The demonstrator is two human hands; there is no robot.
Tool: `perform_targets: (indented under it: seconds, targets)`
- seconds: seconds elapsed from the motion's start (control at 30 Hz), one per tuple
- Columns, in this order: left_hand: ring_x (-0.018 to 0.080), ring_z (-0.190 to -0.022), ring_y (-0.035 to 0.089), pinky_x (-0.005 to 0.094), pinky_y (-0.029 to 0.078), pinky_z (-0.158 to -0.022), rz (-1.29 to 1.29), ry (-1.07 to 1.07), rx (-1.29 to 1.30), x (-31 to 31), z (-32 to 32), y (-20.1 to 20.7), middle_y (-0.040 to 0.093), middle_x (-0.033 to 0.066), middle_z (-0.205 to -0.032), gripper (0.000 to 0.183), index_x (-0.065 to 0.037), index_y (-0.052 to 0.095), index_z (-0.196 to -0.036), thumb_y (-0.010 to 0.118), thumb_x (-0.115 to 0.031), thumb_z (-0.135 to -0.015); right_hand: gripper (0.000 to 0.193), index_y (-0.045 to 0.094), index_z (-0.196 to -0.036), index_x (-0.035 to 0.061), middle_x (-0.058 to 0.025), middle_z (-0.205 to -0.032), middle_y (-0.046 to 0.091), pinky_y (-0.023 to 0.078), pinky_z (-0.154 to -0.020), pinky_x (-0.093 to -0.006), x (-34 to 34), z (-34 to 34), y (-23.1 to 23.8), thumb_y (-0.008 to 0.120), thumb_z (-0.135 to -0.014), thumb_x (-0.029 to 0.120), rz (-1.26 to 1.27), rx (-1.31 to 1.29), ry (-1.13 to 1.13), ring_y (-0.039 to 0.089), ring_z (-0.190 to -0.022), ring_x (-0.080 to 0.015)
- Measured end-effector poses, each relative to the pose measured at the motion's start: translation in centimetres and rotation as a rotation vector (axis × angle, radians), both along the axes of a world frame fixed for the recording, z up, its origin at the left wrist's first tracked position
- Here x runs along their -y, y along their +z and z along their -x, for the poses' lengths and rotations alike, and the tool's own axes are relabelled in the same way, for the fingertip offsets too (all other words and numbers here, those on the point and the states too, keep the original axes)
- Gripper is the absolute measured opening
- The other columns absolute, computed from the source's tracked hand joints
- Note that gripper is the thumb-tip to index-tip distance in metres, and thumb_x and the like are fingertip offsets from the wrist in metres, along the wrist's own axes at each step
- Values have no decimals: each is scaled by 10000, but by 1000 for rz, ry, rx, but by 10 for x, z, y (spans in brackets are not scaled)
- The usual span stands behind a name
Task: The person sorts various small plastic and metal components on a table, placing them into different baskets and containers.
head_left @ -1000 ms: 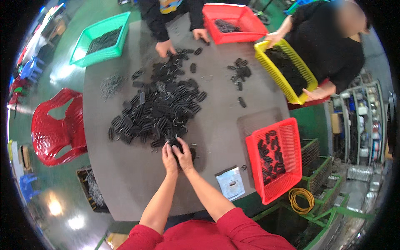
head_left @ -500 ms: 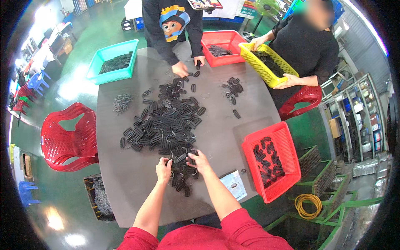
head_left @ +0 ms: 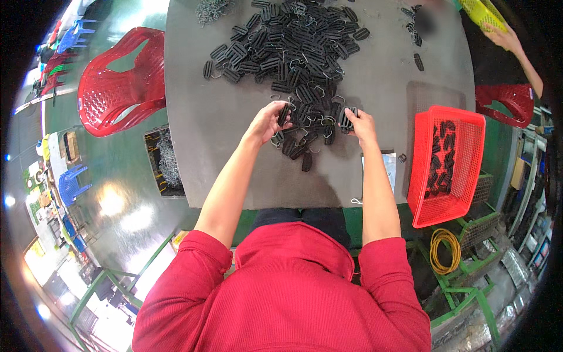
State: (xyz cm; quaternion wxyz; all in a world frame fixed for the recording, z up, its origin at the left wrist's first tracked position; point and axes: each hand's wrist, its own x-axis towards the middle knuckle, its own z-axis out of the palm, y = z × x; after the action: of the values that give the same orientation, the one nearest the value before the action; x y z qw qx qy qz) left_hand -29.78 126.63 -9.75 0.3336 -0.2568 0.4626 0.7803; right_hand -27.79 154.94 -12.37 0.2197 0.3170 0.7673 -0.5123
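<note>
A heap of black slotted strap buckles (head_left: 287,47), many with thin metal wire hooks, spreads over the grey table (head_left: 387,70) and tapers toward me. At the left side of its near end, my left hand (head_left: 271,122) is closed on a black buckle (head_left: 284,114) seen edge-on. Across the near end of the pile, my right hand (head_left: 360,125) pinches another buckle (head_left: 346,119), its slots facing up, between thumb and fingers. Loose buckles and wire hooks (head_left: 302,138) lie between my two hands.
To the right stands a red basket (head_left: 419,176) with several buckles inside. A printed sheet (head_left: 387,170) lies under my right forearm. Wire hooks (head_left: 211,10) are piled at the far left. A co-worker's hand (head_left: 504,38) touches a yellow basket (head_left: 484,13). A red chair (head_left: 97,97) stands left.
The view has tipped down toward me, so the far table side has left the picture. My hands have moved farther apart, and a buckle now shows clearly in my right hand.
</note>
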Motion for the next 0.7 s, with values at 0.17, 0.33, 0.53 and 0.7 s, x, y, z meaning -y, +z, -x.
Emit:
perform_targets:
  seconds: [0.17,0.33,0.53,0.7]
  targets:
    - [333,-858,626,429,472,-749,1330,-494,-407,-67,24,12,657,151,-863,538,-28,560,-919,670,-521,-734,279,654,-849,42,-27,-721,630,469,-545,-279,-15,-9,-3,704,-797,311,141,-66,-30,591,-628,-120]
    - [330,-840,631,412,482,-753,1384,-491,-366,-79,44,1,660,151,-858,443,-56,601,-912,684,-456,-741,276,662,-797,28,-85,-738,635,452,-589,-293,-15,9,11,662,-807,304,-293,-149,278,560,-569,-166]
    - [82,-655,495,250,413,-599,668,-541,-173,-16,53,11,584,-15,-709,369,-27,643,-816,718,-383,-757,281,637,-693,32,-64,-668,625,430,-558,-298,-33,16,17,627,-834,274,-42,-61,196,544,-539,-120]
    - [37,-509,359,210,255,-472,463,-497,31,13,49,14,496,-54,-612,281,-98,600,-758,682,-361,-811,303,574,-1031,11,-73,-728,645,454,-524,-259,-20,27,45,689,-780,133,255,62,-82,594,-589,-126]
